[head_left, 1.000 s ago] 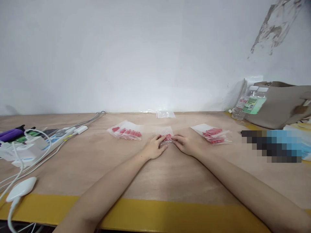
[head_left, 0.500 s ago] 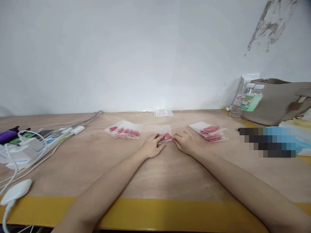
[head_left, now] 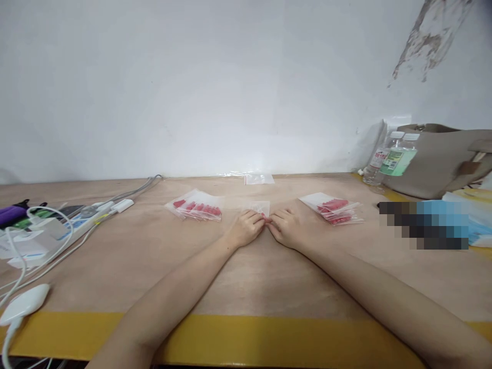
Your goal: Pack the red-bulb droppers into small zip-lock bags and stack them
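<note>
A small clear plastic bag (head_left: 263,207) with red pieces inside lies at the middle of the table, mostly covered by my fingers. My left hand (head_left: 249,227) is closed, its fingertips pinching the bag's near edge. From the other side my right hand (head_left: 283,225) pinches the same edge, the two sets of fingertips almost touching. To the left lies a fanned stack of clear bags with red pieces (head_left: 198,206). Another stack of such bags (head_left: 332,209) rests to the right.
A flat clear bag (head_left: 260,179) lies by the wall. On the left are a power strip (head_left: 82,221) with chargers, cables and a white plug-like device (head_left: 26,303). Two bottles (head_left: 397,159), a grey-brown handbag (head_left: 438,161) and blue material (head_left: 440,218) occupy the right side.
My left hand has shifted right and its fingers have closed in. My right hand has moved slightly left, so both meet at the bag's near edge. The side stacks have not moved.
</note>
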`<action>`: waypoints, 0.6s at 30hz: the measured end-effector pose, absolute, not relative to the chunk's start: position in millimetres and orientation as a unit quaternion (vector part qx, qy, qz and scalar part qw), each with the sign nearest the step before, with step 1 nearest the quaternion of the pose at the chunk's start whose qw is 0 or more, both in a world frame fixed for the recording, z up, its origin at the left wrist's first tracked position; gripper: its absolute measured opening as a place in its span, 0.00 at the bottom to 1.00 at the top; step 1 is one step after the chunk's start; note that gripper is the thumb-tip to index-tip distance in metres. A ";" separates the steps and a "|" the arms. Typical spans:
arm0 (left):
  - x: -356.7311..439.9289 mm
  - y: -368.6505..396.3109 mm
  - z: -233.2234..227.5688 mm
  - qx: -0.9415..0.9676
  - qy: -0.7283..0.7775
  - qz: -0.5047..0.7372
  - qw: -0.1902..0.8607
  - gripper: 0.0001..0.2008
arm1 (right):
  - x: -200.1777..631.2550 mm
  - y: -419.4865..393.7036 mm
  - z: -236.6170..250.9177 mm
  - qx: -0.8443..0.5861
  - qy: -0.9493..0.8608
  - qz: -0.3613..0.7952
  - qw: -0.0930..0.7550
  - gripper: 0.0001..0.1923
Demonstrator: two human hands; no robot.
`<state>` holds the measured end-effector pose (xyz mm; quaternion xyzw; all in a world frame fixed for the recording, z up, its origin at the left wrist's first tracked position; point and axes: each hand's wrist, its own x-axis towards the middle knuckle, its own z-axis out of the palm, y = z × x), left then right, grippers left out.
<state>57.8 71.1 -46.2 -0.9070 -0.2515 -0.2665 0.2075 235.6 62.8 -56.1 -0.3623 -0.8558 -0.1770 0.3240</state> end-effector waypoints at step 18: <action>26.2 74.1 -38.0 -0.886 -0.265 -0.243 0.292 0.11 | 267.7 64.9 -47.3 -0.379 -0.841 -0.221 0.317 0.09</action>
